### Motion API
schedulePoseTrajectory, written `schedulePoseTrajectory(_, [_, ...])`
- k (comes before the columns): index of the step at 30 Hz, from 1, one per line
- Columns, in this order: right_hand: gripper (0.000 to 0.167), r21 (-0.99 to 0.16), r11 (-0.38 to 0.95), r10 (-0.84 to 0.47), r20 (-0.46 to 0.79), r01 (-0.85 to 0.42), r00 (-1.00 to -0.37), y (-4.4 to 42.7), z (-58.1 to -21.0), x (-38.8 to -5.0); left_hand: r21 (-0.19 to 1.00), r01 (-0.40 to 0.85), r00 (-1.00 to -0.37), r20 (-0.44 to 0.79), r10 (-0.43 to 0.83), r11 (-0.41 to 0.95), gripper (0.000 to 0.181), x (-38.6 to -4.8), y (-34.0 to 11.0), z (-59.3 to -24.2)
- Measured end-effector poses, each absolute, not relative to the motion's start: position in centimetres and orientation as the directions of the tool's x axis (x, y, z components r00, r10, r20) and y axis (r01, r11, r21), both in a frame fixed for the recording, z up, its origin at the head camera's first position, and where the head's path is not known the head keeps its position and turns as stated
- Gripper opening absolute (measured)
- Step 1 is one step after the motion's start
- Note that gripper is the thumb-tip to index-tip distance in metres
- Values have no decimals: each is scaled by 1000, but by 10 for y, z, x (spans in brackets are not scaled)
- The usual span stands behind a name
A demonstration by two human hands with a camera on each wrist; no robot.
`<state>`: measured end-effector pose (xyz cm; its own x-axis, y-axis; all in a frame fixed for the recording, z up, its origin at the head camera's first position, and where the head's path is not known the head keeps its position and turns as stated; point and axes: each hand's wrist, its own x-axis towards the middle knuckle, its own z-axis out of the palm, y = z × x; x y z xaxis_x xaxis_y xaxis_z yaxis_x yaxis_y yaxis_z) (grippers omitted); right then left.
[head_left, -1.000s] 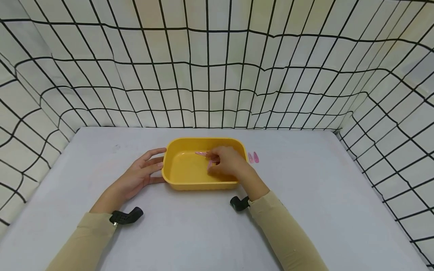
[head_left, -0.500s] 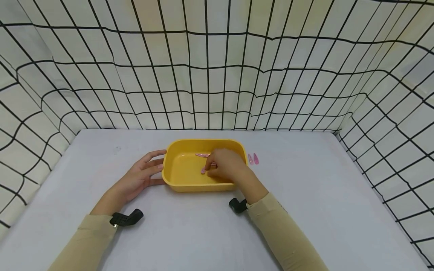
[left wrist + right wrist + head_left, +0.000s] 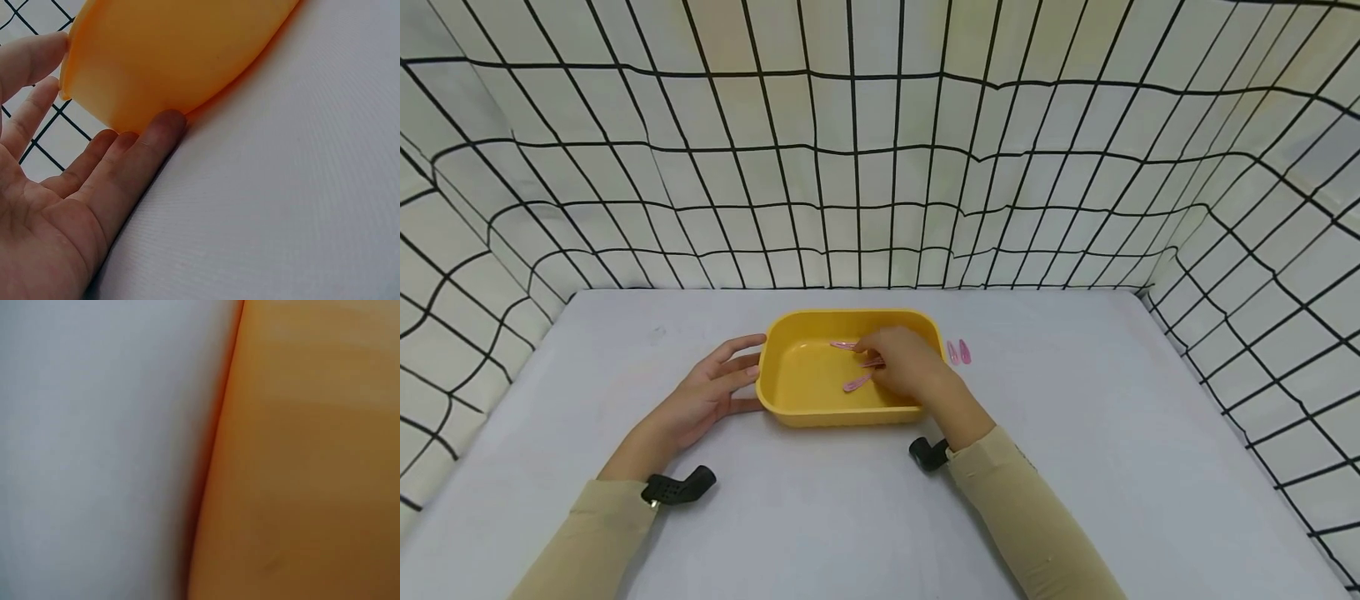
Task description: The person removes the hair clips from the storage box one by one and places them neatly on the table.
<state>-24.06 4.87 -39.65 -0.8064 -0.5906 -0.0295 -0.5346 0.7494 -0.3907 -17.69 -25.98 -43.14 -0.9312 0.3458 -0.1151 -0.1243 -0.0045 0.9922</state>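
Observation:
A yellow tray [image 3: 805, 412] with rounded corners stands on the white table. My left hand [image 3: 715, 387] has its fingers spread and rests them against the tray's left side; the left wrist view shows the fingertips touching the tray wall [image 3: 169, 56]. Inside the tray my right hand [image 3: 906, 362] is bent down with curled fingers, at a pink snap hair clip [image 3: 856, 383] that sticks out from beneath it. Its fingertips are partly hidden. Two more pink clips show at this hand, an upper clip [image 3: 842, 345] and a middle clip [image 3: 872, 363]. The right wrist view shows no fingers.
Two pink hair clips [image 3: 959, 352] lie side by side on the table, just right of the tray. Black netting [image 3: 857, 175] over pale walls rises behind and along both sides of the white table [image 3: 820, 517].
The lower pink clip has swung from nearly upright to a slant and now shows more at the right hand. That hand shifted slightly within the tray. The left hand stays at the tray's side.

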Motion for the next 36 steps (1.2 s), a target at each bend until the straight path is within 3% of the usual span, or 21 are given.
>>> schedulePoseTrajectory(5, [20, -397, 773, -548, -24, -496, -836, 50, -398, -242, 993, -121, -931, -111, 347, -5, 51, -176, -260, -433])
schedulePoseTrajectory(16, [18, -547, 739, -511, -72, -394, -857, 50, -396, -244, 994, -110, -934, -103, 343, -1, 51, -176, -259, -432])
schedulePoseTrajectory(27, [18, -879, 447, -446, -58, -166, -893, 59, -392, -250, 994, -112, -933, -100, 346, -15, 51, -176, -260, -433])
schedulePoseTrajectory(31, [23, -944, 322, -468, -89, -76, -879, 60, -385, -248, 993, -119, -935, -109, 337, -9, 51, -176, -259, -433])
schedulePoseTrajectory(36, [24, -959, 284, -465, -119, -21, -877, 61, -382, -249, 992, -128, -937, -120, 329, -2, 52, -176, -259, -432])
